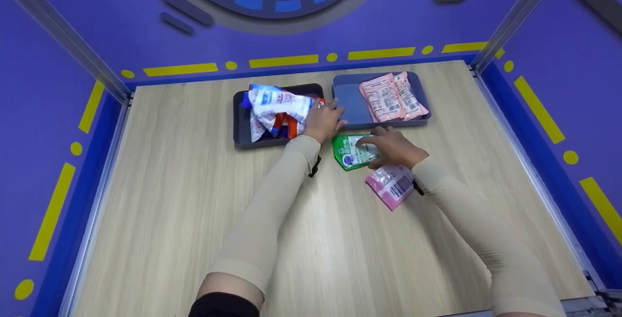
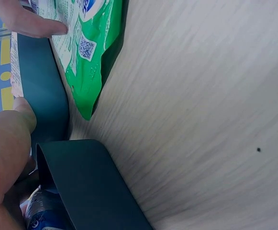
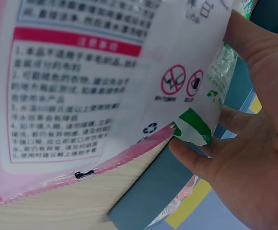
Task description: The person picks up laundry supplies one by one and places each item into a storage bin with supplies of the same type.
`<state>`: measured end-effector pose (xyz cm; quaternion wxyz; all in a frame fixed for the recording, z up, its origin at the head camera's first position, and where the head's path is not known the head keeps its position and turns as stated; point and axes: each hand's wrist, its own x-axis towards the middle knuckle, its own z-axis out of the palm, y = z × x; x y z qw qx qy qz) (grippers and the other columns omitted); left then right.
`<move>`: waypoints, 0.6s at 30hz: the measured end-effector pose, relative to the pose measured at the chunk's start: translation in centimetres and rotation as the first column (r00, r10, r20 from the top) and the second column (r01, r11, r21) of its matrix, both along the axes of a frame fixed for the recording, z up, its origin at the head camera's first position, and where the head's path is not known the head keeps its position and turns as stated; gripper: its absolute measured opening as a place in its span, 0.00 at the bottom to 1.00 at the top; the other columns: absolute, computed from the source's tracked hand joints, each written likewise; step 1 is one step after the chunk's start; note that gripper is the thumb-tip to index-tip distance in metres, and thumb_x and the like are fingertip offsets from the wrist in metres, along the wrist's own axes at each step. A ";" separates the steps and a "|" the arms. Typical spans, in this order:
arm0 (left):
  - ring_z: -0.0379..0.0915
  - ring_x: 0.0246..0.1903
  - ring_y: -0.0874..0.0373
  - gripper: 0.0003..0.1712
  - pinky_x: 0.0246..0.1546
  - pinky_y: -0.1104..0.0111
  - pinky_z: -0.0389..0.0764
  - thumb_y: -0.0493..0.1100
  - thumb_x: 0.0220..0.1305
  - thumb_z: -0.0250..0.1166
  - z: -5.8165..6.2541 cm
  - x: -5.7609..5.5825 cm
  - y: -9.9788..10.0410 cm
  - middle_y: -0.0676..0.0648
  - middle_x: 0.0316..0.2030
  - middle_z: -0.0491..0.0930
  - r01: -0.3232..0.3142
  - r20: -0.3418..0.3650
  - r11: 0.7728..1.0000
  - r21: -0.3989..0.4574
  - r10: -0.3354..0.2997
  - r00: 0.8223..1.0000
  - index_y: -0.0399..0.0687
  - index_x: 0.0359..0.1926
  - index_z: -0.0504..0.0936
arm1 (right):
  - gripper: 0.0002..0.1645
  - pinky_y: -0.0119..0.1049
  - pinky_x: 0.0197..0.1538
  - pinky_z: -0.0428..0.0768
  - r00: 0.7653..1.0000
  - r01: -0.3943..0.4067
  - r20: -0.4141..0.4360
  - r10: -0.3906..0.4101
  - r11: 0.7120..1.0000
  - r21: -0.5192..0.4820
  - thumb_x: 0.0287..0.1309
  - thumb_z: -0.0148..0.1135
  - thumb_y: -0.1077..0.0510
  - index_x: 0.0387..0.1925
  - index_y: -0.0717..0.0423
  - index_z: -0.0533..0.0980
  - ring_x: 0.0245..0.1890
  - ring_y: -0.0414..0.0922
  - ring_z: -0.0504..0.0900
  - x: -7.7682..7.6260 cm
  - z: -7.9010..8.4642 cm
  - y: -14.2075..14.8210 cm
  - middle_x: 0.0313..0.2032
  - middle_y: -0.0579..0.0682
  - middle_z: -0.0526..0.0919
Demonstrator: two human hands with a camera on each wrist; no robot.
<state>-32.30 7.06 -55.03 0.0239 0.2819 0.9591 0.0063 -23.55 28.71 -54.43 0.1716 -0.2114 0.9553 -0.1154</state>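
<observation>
My left hand [image 1: 323, 120] is at the right end of the left dark tray [image 1: 238, 122], beside a white and blue packet [image 1: 279, 100] on the heap there. In the left wrist view its thumb [image 2: 24, 112] points out past the tray wall while other fingers dip behind that wall. My right hand [image 1: 396, 147] grips a green and white packet [image 1: 347, 154] on the table, thumb and fingers spread across its width. Nearer the body, a pink and white packet [image 1: 391, 188] lies partly under the right wrist and fills much of the right wrist view [image 3: 81, 96].
A grey-blue tray [image 1: 347, 98] stands right of the dark one, with pale pink packets [image 1: 384, 98] at its right side. Orange-red and white packets [image 1: 286, 125] fill the dark tray. Purple-blue panels [image 1: 291, 40] wall the table [image 1: 184, 200] at the back and sides.
</observation>
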 end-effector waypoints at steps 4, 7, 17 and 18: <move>0.65 0.72 0.52 0.31 0.78 0.51 0.51 0.62 0.77 0.52 -0.2 -0.1 0.1 0.46 0.75 0.64 -0.008 -0.004 1.000 -0.012 0.008 1.000 0.57 0.73 0.73 | 0.41 0.65 0.59 0.75 1.000 -0.008 -0.017 0.008 1.000 -0.010 0.51 0.82 0.49 0.67 0.35 0.76 0.58 0.62 0.69 -0.1 0.0 0.1 0.61 0.62 0.74; 0.65 0.72 0.52 0.31 0.78 0.52 0.50 0.62 0.77 0.53 -0.3 -0.2 0.2 0.46 0.76 0.64 -0.014 0.005 1.000 -0.013 0.015 1.000 0.57 0.73 0.73 | 0.43 0.65 0.59 0.75 1.000 0.002 -0.017 -0.002 1.000 -0.026 0.50 0.82 0.49 0.68 0.36 0.75 0.57 0.62 0.69 -0.1 0.1 0.1 0.60 0.62 0.74; 0.63 0.73 0.52 0.31 0.78 0.51 0.48 0.62 0.77 0.53 -0.2 -0.3 0.2 0.46 0.76 0.62 -0.015 0.034 1.000 0.006 0.015 0.999 0.56 0.73 0.73 | 0.43 0.69 0.65 0.68 0.999 0.033 0.043 -0.032 0.999 -0.026 0.52 0.81 0.46 0.70 0.37 0.74 0.64 0.64 0.66 -0.2 0.9 0.3 0.68 0.57 0.74; 0.63 0.73 0.52 0.31 0.78 0.51 0.48 0.62 0.77 0.54 -0.2 -0.3 0.2 0.46 0.76 0.62 -0.014 0.035 1.000 0.010 0.014 0.999 0.56 0.73 0.73 | 0.43 0.71 0.67 0.65 0.999 0.030 0.043 -0.030 0.999 -0.020 0.52 0.81 0.45 0.70 0.37 0.74 0.66 0.65 0.65 -0.2 0.9 0.3 0.69 0.57 0.73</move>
